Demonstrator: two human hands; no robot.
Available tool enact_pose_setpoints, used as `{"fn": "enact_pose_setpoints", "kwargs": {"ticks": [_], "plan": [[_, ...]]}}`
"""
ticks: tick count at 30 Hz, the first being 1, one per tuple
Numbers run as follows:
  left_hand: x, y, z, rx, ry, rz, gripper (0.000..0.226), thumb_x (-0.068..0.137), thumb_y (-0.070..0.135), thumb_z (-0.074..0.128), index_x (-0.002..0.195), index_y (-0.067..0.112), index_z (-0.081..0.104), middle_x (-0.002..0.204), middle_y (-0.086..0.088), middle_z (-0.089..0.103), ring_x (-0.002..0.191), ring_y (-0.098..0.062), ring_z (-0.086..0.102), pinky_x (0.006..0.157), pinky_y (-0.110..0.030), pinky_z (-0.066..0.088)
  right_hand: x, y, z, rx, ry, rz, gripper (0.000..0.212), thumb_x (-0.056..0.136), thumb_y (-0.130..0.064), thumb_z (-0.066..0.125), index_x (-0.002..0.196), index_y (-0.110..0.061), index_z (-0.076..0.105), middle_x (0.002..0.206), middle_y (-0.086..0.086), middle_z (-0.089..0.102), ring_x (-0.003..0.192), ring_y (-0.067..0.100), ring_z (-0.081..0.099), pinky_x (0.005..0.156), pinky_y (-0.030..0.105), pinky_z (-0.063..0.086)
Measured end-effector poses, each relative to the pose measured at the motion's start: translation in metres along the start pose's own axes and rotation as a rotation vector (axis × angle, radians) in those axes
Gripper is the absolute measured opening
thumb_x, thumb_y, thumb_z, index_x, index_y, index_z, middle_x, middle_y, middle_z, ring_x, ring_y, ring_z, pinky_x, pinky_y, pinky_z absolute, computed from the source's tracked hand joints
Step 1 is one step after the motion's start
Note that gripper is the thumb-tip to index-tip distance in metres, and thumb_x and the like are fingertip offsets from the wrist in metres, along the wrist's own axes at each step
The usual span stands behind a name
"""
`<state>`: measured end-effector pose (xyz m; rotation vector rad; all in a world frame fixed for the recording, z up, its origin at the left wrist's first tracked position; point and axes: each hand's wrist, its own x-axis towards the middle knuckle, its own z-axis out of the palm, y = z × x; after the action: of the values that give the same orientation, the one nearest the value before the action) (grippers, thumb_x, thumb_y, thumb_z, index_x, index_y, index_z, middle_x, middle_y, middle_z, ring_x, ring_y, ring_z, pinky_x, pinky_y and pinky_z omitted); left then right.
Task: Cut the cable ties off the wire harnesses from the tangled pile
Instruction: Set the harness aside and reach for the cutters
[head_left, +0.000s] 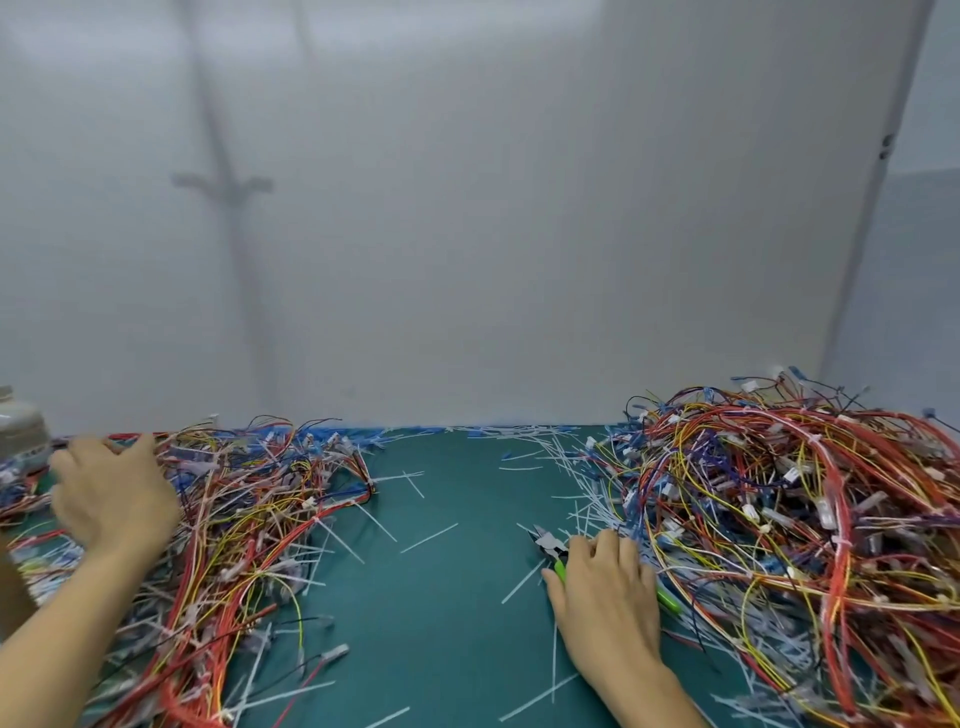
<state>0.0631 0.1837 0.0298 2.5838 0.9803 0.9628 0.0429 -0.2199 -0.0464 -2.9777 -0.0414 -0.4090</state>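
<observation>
The left hand (111, 499) lies spread on harnesses (249, 519) left of the cutters (548, 545); the right hand (605, 582) grips these cutters. Harness wires judged light, limp, snag-prone; grasp at a bound trunk.

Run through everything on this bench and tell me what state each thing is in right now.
left hand, resting on the left pile; grip blurred
right hand, fingers curled over the cutters
cutters, lying on the mat
right pile, tangled heap
cut ties, scattered loose on the mat
</observation>
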Motion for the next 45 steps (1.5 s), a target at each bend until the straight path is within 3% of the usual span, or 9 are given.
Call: {"fn": "enact_pose_setpoints", "kwargs": {"ticks": [3,7,13,17,25,28,32,38,45], "plan": [[-0.008,0.011,-0.003,-0.013,0.017,0.155,0.042,0.081,-0.005,0.062,0.122,0.006,0.062,0.1,-0.027,0.053,0.079,-0.047,0.056,0.066,-0.05,0.049,0.0,0.0,-0.001,-0.001,-0.004,0.003,0.042,0.099,-0.053,0.034,0.124,-0.021,0.046,0.125,0.003,0.047,0.115,0.022,0.041,0.093,0.035,0.037],[-0.03,0.036,0.003,0.048,0.054,0.563,0.017,0.082,0.015,0.056,0.096,0.007,0.06,0.092,-0.016,0.063,0.07,-0.033,0.059,0.068,-0.043,0.044,-0.001,0.0,-0.002,0.005,-0.012,0.002,0.042,0.1,-0.053,0.034,0.125,-0.021,0.046,0.125,0.002,0.046,0.116,0.022,0.04,0.094,0.035,0.037],[-0.022,0.051,0.0,0.571,-0.384,0.022,0.048,0.096,0.042,0.037,0.133,0.016,0.053,0.145,-0.012,0.042,0.121,-0.033,0.054,0.107,-0.052,0.031,-0.001,0.001,-0.001,0.007,-0.017,-0.005,0.042,0.1,-0.053,0.033,0.125,-0.022,0.045,0.126,0.002,0.046,0.117,0.022,0.039,0.095,0.035,0.036],[-0.019,0.049,0.002,0.607,-0.298,0.134,0.025,0.089,0.023,0.045,0.097,0.024,0.068,0.102,0.001,0.062,0.098,-0.024,0.061,0.105,-0.048,0.031,-0.002,0.0,0.0,0.011,-0.014,0.008,0.042,0.1,-0.054,0.032,0.124,-0.022,0.045,0.126,0.002,0.045,0.117,0.022,0.039,0.094,0.036,0.035],[-0.039,0.085,-0.006,0.822,-0.039,0.37,0.009,0.078,0.024,0.054,0.073,0.026,0.062,0.109,0.005,0.043,0.111,-0.019,0.029,0.092,-0.041,0.019,-0.001,0.0,0.0,0.029,-0.004,-0.001,0.036,0.101,-0.049,0.033,0.122,-0.023,0.046,0.126,0.003,0.045,0.117,0.023,0.04,0.096,0.037,0.035],[-0.035,0.1,-0.012,0.741,-0.128,0.353,0.012,0.083,0.033,0.054,0.083,0.026,0.063,0.106,0.002,0.052,0.11,-0.02,0.042,0.097,-0.045,0.021,-0.001,0.0,-0.001,0.028,-0.011,-0.009,0.035,0.101,-0.048,0.033,0.122,-0.023,0.046,0.126,0.003,0.045,0.117,0.023,0.04,0.096,0.037,0.035],[-0.016,0.094,0.0,0.352,-0.523,0.232,0.028,0.092,0.032,0.046,0.102,0.011,0.061,0.116,-0.013,0.062,0.103,-0.029,0.058,0.096,-0.043,0.047,-0.001,0.002,-0.001,0.034,-0.015,-0.02,0.036,0.101,-0.049,0.034,0.123,-0.023,0.046,0.126,0.002,0.045,0.118,0.023,0.04,0.096,0.036,0.035],[-0.009,0.079,0.014,0.256,-0.658,0.049,0.065,0.102,0.05,0.024,0.145,0.004,0.04,0.153,-0.019,0.036,0.138,-0.036,0.039,0.113,-0.045,0.034,-0.001,0.003,-0.002,0.037,-0.029,-0.032,0.036,0.101,-0.049,0.034,0.124,-0.023,0.045,0.127,0.001,0.044,0.12,0.023,0.039,0.099,0.037,0.034],[-0.005,0.075,0.017,0.154,-0.454,-0.183,0.022,0.088,0.025,0.05,0.088,0.003,0.052,0.12,-0.023,0.058,0.113,-0.042,0.052,0.108,-0.062,0.018,0.0,0.003,0.0,0.044,-0.034,-0.028,0.038,0.1,-0.049,0.035,0.126,-0.022,0.045,0.129,0.002,0.043,0.121,0.023,0.038,0.1,0.037,0.034]]}}
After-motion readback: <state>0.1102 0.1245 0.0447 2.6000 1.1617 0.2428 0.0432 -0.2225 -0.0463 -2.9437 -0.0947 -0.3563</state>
